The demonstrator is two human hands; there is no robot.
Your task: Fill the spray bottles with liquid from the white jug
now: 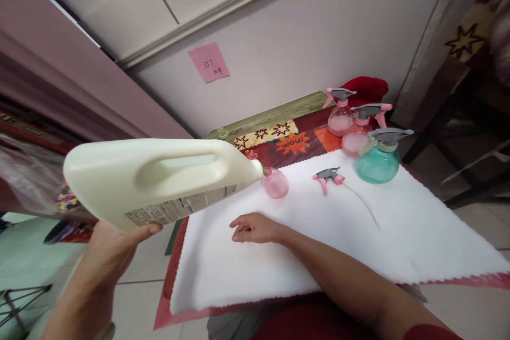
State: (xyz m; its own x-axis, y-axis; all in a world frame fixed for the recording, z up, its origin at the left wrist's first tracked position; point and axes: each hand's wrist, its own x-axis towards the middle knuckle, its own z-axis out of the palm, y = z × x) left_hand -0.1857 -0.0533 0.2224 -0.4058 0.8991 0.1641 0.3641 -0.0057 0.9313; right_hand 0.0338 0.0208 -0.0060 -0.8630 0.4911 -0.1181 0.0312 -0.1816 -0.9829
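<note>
My left hand (pixel 115 244) supports a large cream-white plastic jug (pixel 107 164) from below, its thumb on the printed label side. The jug lies nearly horizontal, tilted down to the right. Its spout meets the mouth of a small round pink bottle (pixel 275 184) without a spray head; I cannot tell whether liquid is flowing. Over the white cloth, below that bottle, my right hand (pixel 257 227) has loosely bent fingers apart and holds nothing. A loose grey and pink trigger spray head (pixel 329 176) with a clear tube lies to the right of the bottle.
Two pink spray bottles (pixel 340 121) and a green one (pixel 378 164) stand at the table's back right. Behind them is a red object (pixel 364 87). White cloth (pixel 303 244) covers the table. A pink note (pixel 209 62) sticks to the wall behind. A green cap (pixel 223 133) lies at the back.
</note>
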